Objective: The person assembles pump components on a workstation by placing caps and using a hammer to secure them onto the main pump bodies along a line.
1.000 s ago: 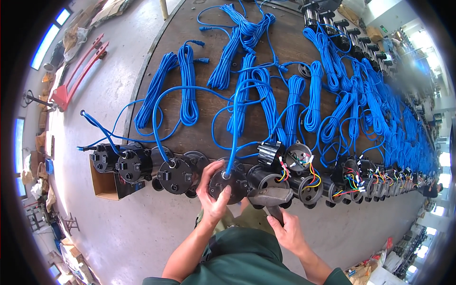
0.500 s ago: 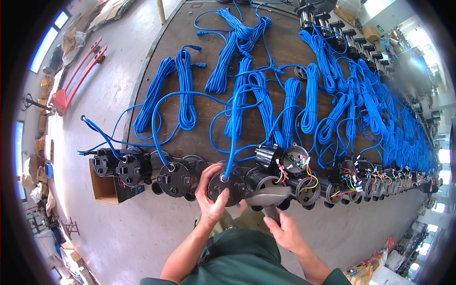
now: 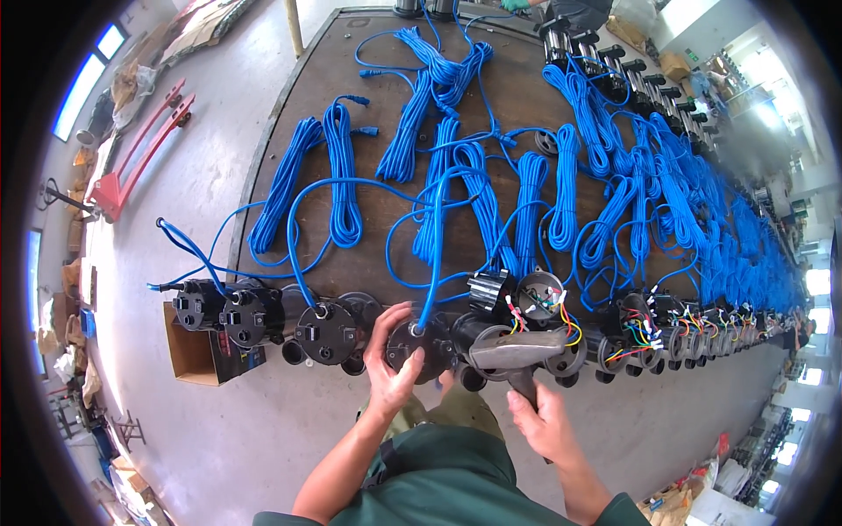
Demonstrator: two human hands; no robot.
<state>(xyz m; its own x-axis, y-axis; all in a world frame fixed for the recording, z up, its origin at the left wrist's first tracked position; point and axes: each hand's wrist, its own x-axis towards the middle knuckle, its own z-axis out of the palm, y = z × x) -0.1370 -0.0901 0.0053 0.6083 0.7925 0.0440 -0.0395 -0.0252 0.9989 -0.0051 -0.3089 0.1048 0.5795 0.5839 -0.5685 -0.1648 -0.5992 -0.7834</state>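
My left hand (image 3: 391, 364) is wrapped round the side of a round black end cap (image 3: 403, 342) on a cylindrical housing at the table's near edge, its thumb over the front. A thick blue cable (image 3: 436, 237) rises from this cap and bends back over the table. My right hand (image 3: 542, 419) grips the handle of a dark grey mallet (image 3: 516, 351). The mallet head is to the right of the cap, apart from it, in front of an open housing. To the left, another cabled black cap (image 3: 320, 337) sits on its housing.
Bundled blue cables (image 3: 344, 188) cover much of the brown table (image 3: 303, 98). Open housings with coloured wires (image 3: 645, 333) line its near edge to the right. An open cardboard box (image 3: 195, 355) stands below the leftmost capped units. A red pallet jack (image 3: 145, 149) is on the floor, left.
The mallet in my right hand has moved right, away from the cap, and its head has turned more level. My left hand keeps its hold on the cap.
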